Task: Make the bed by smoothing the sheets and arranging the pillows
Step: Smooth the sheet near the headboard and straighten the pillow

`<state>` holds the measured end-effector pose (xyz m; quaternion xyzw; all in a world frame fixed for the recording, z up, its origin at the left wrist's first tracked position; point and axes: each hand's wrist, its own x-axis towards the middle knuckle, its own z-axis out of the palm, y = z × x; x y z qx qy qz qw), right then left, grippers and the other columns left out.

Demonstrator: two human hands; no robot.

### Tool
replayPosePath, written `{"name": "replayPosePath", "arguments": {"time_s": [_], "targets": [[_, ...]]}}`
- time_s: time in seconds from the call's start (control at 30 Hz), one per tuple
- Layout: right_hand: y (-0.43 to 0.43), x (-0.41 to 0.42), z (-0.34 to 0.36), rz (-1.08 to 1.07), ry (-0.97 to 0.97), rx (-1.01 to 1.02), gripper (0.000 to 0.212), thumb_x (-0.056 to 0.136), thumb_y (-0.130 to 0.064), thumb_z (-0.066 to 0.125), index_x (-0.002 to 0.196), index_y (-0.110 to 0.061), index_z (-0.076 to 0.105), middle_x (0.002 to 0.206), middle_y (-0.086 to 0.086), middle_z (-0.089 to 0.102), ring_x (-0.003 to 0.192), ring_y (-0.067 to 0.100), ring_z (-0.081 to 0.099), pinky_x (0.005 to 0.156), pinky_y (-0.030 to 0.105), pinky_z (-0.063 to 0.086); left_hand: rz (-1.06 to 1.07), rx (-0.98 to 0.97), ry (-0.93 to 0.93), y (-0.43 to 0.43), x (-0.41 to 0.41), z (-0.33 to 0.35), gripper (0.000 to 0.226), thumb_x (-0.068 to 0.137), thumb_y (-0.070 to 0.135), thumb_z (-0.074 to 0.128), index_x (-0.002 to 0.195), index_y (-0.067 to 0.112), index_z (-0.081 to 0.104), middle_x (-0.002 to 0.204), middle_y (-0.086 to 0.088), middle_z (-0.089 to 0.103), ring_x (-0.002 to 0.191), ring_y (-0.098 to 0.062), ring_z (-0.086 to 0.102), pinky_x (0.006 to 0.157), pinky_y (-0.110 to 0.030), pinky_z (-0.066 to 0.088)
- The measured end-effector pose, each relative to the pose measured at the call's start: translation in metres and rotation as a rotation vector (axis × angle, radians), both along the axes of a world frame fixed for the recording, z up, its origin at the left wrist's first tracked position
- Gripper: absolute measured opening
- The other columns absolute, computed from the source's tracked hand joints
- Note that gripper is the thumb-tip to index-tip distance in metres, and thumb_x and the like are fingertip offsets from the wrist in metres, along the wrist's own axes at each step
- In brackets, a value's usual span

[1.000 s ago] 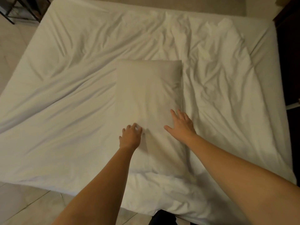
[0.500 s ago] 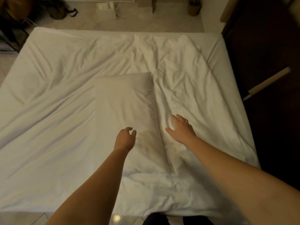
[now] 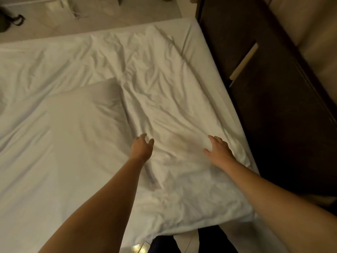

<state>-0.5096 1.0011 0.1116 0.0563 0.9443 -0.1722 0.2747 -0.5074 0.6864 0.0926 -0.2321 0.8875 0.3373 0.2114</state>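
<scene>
The fingers (image 3: pixel 212 140) of the right hand (image 3: pixel 219 152) lie spread and nearly straight, palm down on the wrinkled white cotton sheet (image 3: pixel 164 99), and grip nothing. Flat contact like this suits pushing creases outward rather than lifting cloth. The fingers (image 3: pixel 143 137) of the left hand (image 3: pixel 142 148) are loosely curled with the thumb held apart, and they hold nothing either (whether they touch the fabric or hover just above it I cannot tell). Both hands are over the right-hand part of the sheet, toward its near corner, where the folds bunch thickest; that is probably why the arms reach there. Just left of the left hand lies the plump white rectangular pillow (image 3: pixel 82 125), lengthwise on top of the sheet toward the middle of the bed, so it looks parked there while the sheet is smoothed. The white-covered mattress (image 3: pixel 206 66) shows as a smooth strip along the right edge, close beside a dark brown wooden cabinet (image 3: pixel 273 115). I judge that smoothing is under way and the pillow is not yet arranged.
</scene>
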Motion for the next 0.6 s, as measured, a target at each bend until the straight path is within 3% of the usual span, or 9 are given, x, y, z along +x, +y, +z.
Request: {"name": "replayPosePath", "arguments": {"time_s": [0.23, 0.37, 0.47, 0.53, 0.6], "targets": [[0.137, 0.006, -0.062, -0.135, -0.047, -0.025, 0.074, 0.097, -0.043, 0.059, 0.158, -0.016, 0.029, 0.16, 0.011, 0.034, 0.145, 0.034, 0.033, 0.115, 0.046, 0.034, -0.169, -0.05, 0.165, 0.161, -0.097, -0.032, 0.054, 0.101, 0.032, 0.056, 0.151, 0.013, 0.048, 0.153, -0.013, 0.047, 0.138, -0.036, 0.046, 0.117, -0.043, 0.036], [0.192, 0.006, -0.106, -0.257, -0.07, -0.089, 0.079, 0.092, -0.036, 0.069, 0.157, -0.01, 0.031, 0.157, 0.017, 0.038, 0.143, 0.036, 0.037, 0.117, 0.044, 0.032, -0.372, -0.089, 0.263, 0.256, -0.152, -0.061, 0.051, 0.101, 0.027, 0.055, 0.15, 0.015, 0.05, 0.153, -0.008, 0.048, 0.146, -0.031, 0.038, 0.118, -0.044, 0.036], [0.226, 0.008, -0.142, -0.344, -0.134, -0.136, 0.092, 0.086, -0.042, 0.076, 0.158, -0.009, 0.028, 0.156, 0.019, 0.04, 0.142, 0.037, 0.039, 0.116, 0.043, 0.035, -0.57, -0.04, 0.318, 0.316, -0.186, -0.09, 0.041, 0.099, 0.021, 0.054, 0.139, 0.022, 0.063, 0.145, -0.003, 0.057, 0.142, -0.026, 0.043, 0.114, -0.046, 0.042], [0.241, 0.01, -0.161, -0.324, -0.199, -0.142, 0.094, 0.078, -0.054, 0.072, 0.154, -0.013, 0.037, 0.149, 0.016, 0.05, 0.137, 0.035, 0.048, 0.11, 0.041, 0.043, -0.698, -0.007, 0.282, 0.348, -0.202, -0.109, 0.038, 0.098, 0.02, 0.051, 0.133, 0.026, 0.068, 0.141, -0.001, 0.061, 0.139, -0.024, 0.047, 0.112, -0.046, 0.045], [0.244, 0.012, -0.166, -0.257, -0.219, -0.203, 0.075, 0.074, -0.051, 0.067, 0.139, -0.014, 0.056, 0.132, 0.012, 0.065, 0.122, 0.032, 0.061, 0.098, 0.035, 0.051, -0.793, -0.044, 0.174, 0.368, -0.214, -0.126, 0.037, 0.102, 0.025, 0.051, 0.136, 0.027, 0.065, 0.145, -0.001, 0.059, 0.138, -0.023, 0.048, 0.113, -0.045, 0.043]]}}
